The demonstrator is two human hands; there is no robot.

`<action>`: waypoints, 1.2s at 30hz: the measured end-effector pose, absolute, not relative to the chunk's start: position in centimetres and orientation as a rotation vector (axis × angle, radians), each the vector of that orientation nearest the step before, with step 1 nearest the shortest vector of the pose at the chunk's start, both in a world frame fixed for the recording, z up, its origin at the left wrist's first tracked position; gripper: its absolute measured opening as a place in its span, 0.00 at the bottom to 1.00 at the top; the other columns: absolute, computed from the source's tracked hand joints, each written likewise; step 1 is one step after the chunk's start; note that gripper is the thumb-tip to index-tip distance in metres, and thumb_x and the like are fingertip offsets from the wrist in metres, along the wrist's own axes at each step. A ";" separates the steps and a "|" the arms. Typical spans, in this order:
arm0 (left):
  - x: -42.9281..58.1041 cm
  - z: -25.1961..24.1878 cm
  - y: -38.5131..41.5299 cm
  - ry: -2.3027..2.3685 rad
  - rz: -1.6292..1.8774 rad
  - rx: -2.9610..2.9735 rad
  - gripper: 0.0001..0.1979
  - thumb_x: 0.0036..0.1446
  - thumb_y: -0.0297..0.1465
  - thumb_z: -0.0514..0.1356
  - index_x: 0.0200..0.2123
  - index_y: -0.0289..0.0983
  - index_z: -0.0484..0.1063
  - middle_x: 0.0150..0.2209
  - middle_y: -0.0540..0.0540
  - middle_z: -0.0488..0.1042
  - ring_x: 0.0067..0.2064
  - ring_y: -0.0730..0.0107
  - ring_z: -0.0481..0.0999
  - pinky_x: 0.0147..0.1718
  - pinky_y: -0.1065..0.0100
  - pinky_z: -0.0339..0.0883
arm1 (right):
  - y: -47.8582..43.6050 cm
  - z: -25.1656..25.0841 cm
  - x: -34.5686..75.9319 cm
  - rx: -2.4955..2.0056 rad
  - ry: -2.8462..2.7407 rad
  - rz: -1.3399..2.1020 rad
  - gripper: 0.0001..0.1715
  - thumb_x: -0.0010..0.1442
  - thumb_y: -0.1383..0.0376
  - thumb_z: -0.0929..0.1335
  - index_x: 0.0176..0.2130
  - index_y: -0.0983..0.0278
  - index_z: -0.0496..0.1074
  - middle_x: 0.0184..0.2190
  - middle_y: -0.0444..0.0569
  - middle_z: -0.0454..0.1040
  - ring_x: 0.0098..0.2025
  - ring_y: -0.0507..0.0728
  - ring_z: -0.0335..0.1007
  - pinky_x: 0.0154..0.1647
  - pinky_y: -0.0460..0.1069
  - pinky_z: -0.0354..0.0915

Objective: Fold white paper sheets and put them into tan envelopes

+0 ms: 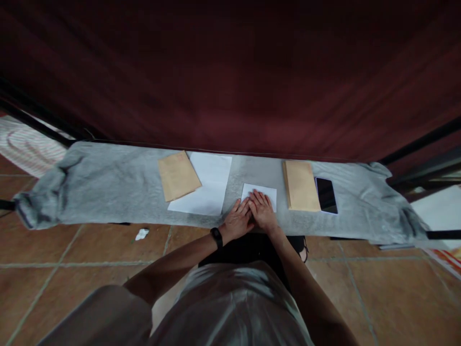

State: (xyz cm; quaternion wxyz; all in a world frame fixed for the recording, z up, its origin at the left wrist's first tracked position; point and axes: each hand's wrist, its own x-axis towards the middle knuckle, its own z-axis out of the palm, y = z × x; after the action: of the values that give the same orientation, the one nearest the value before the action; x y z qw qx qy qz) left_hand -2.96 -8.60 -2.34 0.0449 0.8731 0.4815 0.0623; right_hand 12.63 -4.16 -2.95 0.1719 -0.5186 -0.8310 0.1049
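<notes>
A small white folded paper (267, 192) lies on the grey cloth in front of me. My left hand (237, 220), below a black wristband, rests at the paper's lower left edge with its fingers stretched out. My right hand (261, 209) lies flat over the lower part of the paper, fingers spread, its fingertips close to those of my left hand. The two hands touch or overlap slightly. Neither is wrapped round anything. Part of the paper is hidden under the hands.
Left on the grey cloth (115, 187), a brown envelope (179, 175) overlaps a large white sheet (215, 185). To the right are stacked brown envelopes (302, 186) beside a phone (326, 195). A dark red curtain (230, 96) hangs behind. A white scrap (142, 234) lies on the tiled floor.
</notes>
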 end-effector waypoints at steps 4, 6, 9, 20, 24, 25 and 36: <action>-2.9 -2.3 -8.6 1.484 0.168 2.700 0.34 0.64 0.45 0.56 0.67 0.31 0.60 0.69 0.33 0.57 0.72 0.50 0.50 0.70 0.47 0.39 | -3.6 -3.1 12.5 -1.560 -2.349 0.281 0.29 0.74 0.58 0.54 0.67 0.64 0.61 0.71 0.54 0.54 0.72 0.62 0.48 0.71 0.60 0.47; -2.9 -2.3 -8.6 1.482 0.151 2.711 0.33 0.64 0.45 0.56 0.67 0.32 0.60 0.69 0.33 0.57 0.72 0.51 0.50 0.70 0.48 0.39 | -3.4 -3.1 12.5 -1.601 -2.342 0.236 0.29 0.74 0.58 0.54 0.68 0.65 0.60 0.71 0.57 0.52 0.72 0.63 0.48 0.70 0.60 0.46; -2.9 -2.2 -8.7 1.473 0.150 2.722 0.32 0.65 0.46 0.55 0.66 0.34 0.61 0.70 0.33 0.55 0.72 0.51 0.50 0.70 0.48 0.39 | -3.1 -3.3 12.8 -1.647 -2.317 0.162 0.30 0.74 0.57 0.55 0.68 0.65 0.59 0.71 0.58 0.52 0.71 0.64 0.49 0.70 0.60 0.47; -3.1 -2.1 -8.8 1.480 0.236 2.715 0.34 0.67 0.49 0.52 0.70 0.40 0.54 0.72 0.37 0.52 0.73 0.48 0.46 0.69 0.46 0.40 | -2.6 -4.7 15.0 -1.733 -2.210 -0.032 0.32 0.73 0.60 0.54 0.69 0.72 0.56 0.69 0.62 0.56 0.70 0.64 0.52 0.69 0.61 0.50; -3.1 -2.0 -8.7 1.498 0.216 2.720 0.35 0.67 0.49 0.51 0.71 0.39 0.53 0.72 0.36 0.51 0.73 0.49 0.46 0.69 0.47 0.40 | -2.8 -4.3 14.7 -1.834 -2.090 -0.036 0.32 0.72 0.62 0.54 0.68 0.76 0.57 0.69 0.65 0.57 0.69 0.66 0.55 0.67 0.61 0.53; -3.1 -2.0 -8.7 1.504 0.212 2.722 0.35 0.67 0.49 0.51 0.71 0.39 0.53 0.72 0.35 0.51 0.73 0.49 0.47 0.69 0.47 0.41 | -2.9 -4.2 14.6 -1.867 -2.054 -0.036 0.32 0.72 0.62 0.54 0.68 0.77 0.57 0.68 0.66 0.57 0.69 0.67 0.55 0.67 0.61 0.53; -3.1 -2.3 -8.6 1.535 0.217 2.742 0.34 0.68 0.47 0.50 0.70 0.35 0.55 0.72 0.34 0.50 0.73 0.52 0.47 0.70 0.50 0.42 | -7.4 -4.0 14.7 -1.671 -2.248 0.003 0.30 0.73 0.59 0.57 0.69 0.67 0.58 0.71 0.60 0.52 0.72 0.65 0.48 0.69 0.63 0.48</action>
State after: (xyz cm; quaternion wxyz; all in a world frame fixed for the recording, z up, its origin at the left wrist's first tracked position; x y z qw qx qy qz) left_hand -3.14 -8.62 -2.26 -0.0041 0.8705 0.4874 0.0688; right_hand 14.69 -7.37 -4.04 0.1694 -0.5879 -0.7910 0.0010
